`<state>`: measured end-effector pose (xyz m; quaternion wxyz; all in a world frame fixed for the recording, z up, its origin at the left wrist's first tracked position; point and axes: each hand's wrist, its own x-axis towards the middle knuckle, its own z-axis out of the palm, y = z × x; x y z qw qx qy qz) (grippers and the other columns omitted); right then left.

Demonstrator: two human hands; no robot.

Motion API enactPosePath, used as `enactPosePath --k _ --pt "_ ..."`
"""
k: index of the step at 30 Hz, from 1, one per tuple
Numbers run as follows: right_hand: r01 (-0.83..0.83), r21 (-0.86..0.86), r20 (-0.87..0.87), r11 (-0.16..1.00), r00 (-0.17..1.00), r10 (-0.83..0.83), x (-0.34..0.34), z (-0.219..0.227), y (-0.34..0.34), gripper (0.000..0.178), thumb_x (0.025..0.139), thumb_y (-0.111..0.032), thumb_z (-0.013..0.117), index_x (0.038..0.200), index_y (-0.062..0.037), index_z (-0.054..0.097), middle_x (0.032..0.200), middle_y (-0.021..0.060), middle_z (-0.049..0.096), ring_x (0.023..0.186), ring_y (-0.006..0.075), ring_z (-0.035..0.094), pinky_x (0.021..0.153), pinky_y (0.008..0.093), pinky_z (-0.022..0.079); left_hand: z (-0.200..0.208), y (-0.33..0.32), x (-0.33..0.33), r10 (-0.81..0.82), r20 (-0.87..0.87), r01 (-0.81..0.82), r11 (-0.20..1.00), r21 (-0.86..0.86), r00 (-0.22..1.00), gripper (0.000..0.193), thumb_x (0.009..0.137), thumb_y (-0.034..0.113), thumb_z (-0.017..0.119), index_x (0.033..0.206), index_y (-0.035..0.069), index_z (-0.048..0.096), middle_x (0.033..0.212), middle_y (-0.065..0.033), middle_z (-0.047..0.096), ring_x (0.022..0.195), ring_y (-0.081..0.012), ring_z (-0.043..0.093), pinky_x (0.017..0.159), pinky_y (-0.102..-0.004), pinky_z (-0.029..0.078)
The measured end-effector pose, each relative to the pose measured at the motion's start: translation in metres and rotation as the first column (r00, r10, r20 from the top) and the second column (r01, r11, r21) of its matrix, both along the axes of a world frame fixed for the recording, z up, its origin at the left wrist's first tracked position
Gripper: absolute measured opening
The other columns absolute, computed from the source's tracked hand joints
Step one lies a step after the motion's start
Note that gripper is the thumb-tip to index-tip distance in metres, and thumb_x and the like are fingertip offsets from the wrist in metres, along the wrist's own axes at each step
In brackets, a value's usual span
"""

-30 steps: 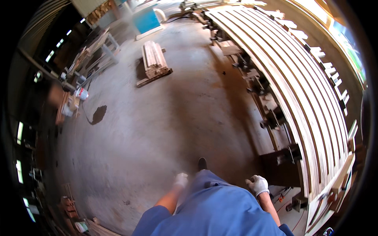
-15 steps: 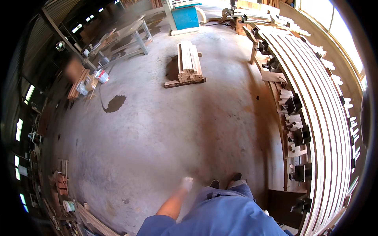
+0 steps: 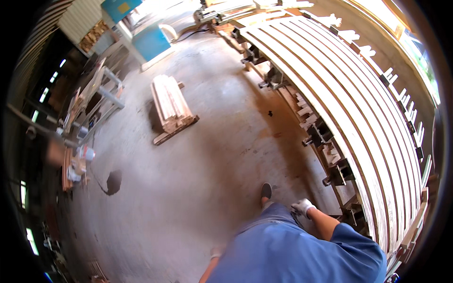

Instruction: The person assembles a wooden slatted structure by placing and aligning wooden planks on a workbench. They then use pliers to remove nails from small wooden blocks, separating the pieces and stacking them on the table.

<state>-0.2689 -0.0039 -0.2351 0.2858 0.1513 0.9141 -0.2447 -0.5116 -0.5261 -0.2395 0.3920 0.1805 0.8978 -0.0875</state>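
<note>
The long pale boards (image 3: pixel 337 94) lie side by side, with dark gaps between them, along the right of the wide grey concrete floor (image 3: pixel 179 198), raised above it and running from the near right to the far middle. At the far left stands a grey-legged tabletop (image 3: pixel 111 96) with loose timber on it. A blue cabinet-like machine (image 3: pixel 151 42) stands on the far side, left of the boards' far end. Nearer than the machine, a stack of timber (image 3: pixel 172 104) rests on crosspieces on the floor, well apart from the boards. In the near middle is the person's blue shirt (image 3: pixel 292 250). A dark patch (image 3: pixel 113 182) marks the floor on the left, and just beyond it stands a pale bucket (image 3: pixel 87 153). Black clamps (image 3: pixel 339 173) line the boards' left side. One dark shoe (image 3: pixel 266 190) shows ahead of the shirt. The right hand (image 3: pixel 303 206), in a white glove, is near the boards and apart from them; its fingers look bent, but I cannot tell whether its grip is apart or together. The left hand (image 3: pixel 216 252), also white-gloved, is beside the shirt over the floor, blurred and partly hidden, so its grip cannot be told either.
</note>
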Motion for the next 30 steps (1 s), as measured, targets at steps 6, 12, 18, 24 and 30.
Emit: enactPosePath --k 6,12,18,24,30 --pt "0.656 -0.276 0.135 0.702 0.750 -0.648 -0.198 0.132 0.070 0.044 0.096 -0.043 0.070 0.109 -0.0021 0.080 0.094 0.0131 0.080 0.078 0.0264 0.076 0.079 0.0396 0.061 0.074 0.088 -0.103 0.278 0.054 -0.281 0.957 0.071 0.959 0.045 0.104 0.046 0.054 0.137 0.018 0.067 0.127 -0.0121 0.076 0.116 -0.0342 0.073 0.092 -0.0517 0.059" --pt "0.558 -0.396 -0.054 0.729 0.779 -0.625 -0.321 0.171 0.099 0.043 0.098 -0.041 0.072 0.118 -0.0033 0.079 0.102 0.0140 0.081 0.091 0.0244 0.077 0.086 0.0370 0.060 0.071 0.151 -0.185 0.776 0.353 -0.842 0.405 0.356 0.522 0.034 0.102 0.033 0.058 0.128 0.014 0.068 0.114 -0.0108 0.076 0.102 -0.0322 0.074 0.084 -0.0491 0.059" --pt "0.612 -0.477 0.087 0.631 0.747 -0.659 -0.430 0.202 0.122 0.047 0.099 -0.045 0.069 0.122 -0.0051 0.078 0.105 0.0142 0.080 0.098 0.0272 0.077 0.093 0.0401 0.058 0.015 0.182 -0.269 0.481 0.118 -0.489 0.794 0.363 0.869 0.023 0.097 0.021 0.064 0.113 0.008 0.074 0.099 -0.0095 0.076 0.088 -0.0275 0.072 0.077 -0.0447 0.059" --pt "0.677 -0.446 0.123 0.586 0.695 -0.709 -0.546 0.229 0.153 0.048 0.100 -0.046 0.068 0.123 -0.0050 0.077 0.112 0.0150 0.079 0.104 0.0293 0.075 0.095 0.0403 0.057 -0.038 0.213 -0.457 0.326 0.103 -0.328 0.776 0.538 0.940 0.013 0.093 0.010 0.070 0.097 0.002 0.079 0.084 -0.0081 0.075 0.074 -0.0229 0.070 0.070 -0.0402 0.058" --pt "0.596 -0.390 -0.058 0.702 0.745 -0.664 -0.641 0.256 0.181 0.048 0.100 -0.046 0.067 0.125 -0.0066 0.076 0.121 0.0166 0.077 0.115 0.0344 0.072 0.103 0.0435 0.055 0.003 0.322 -0.677 0.561 0.653 -0.861 0.314 0.400 0.508 0.005 0.096 0.012 0.070 0.092 0.012 0.074 0.071 -0.0012 0.064 0.056 -0.0142 0.058 0.050 -0.0321 0.047"
